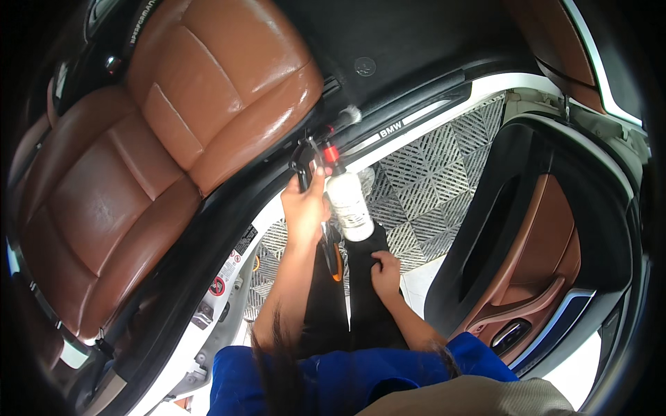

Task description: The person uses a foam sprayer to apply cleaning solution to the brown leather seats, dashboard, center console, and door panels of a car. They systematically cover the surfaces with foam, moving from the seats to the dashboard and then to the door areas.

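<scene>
My left hand [306,208] is closed around the black handle of what looks like an air-powered cleaning gun [331,249], with orange trim at its lower end. A white bottle [351,205] with a red collar hangs beside the hand, apparently joined to the gun. A pale-bristled brush tip [353,114], blurred, points toward the car's door sill [372,139]. My right hand [386,271] lies by my thigh in black trousers, its fingers loosely bent and no object visible in it.
Brown leather front seat [234,78] and rear seat [99,208] fill the left. The black floor [406,36] lies ahead. An open door [530,260] with a brown armrest stands at the right. Grey slatted floor tiles [426,177] lie between the sill and door.
</scene>
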Available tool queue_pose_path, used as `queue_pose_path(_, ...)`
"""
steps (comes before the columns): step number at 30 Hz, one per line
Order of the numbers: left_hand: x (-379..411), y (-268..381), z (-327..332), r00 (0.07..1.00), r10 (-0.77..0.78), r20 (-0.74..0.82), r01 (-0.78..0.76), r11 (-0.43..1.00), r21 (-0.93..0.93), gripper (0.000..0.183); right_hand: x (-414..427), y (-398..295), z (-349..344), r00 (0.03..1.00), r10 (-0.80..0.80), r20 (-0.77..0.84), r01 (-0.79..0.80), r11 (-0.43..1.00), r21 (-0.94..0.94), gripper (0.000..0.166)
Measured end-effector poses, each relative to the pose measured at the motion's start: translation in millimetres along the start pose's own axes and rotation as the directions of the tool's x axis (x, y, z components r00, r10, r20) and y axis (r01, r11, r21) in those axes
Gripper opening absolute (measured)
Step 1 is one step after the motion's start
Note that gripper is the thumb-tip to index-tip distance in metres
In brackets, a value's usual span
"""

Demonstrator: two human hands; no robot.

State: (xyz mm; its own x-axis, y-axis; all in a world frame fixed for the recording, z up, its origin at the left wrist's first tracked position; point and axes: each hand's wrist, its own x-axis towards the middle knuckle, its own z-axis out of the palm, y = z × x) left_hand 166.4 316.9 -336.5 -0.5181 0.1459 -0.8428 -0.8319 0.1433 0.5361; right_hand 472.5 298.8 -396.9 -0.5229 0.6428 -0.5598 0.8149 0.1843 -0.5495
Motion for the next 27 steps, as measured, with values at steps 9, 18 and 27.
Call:
queue_pose_path(9, -34.6, -41.7, 32.5, 0.922, 0.199, 0.331, -0.099, 0.950, -0.295, 0.055, 102.8, -170.2, -70.1, 0.981, -0.129, 0.148, -0.029, 0.652, 0.758, 0.065)
queue_pose_path(18, 1.3, 15.4, 10.8, 0.898, 0.373, 0.234, -0.438, 0.806, 0.398, 0.051, 213.0, -196.9, -111.6, 0.972, 0.039, 0.234, -0.191, 0.714, 0.674, 0.053)
queue_pose_path(27, 187.5, 174.4, -15.6, 0.871, 0.485, 0.078, -0.248, 0.297, 0.922, 0.093, 303.6, -205.4, -85.1, 0.943, 0.120, 0.311, -0.314, 0.634, 0.707, 0.010)
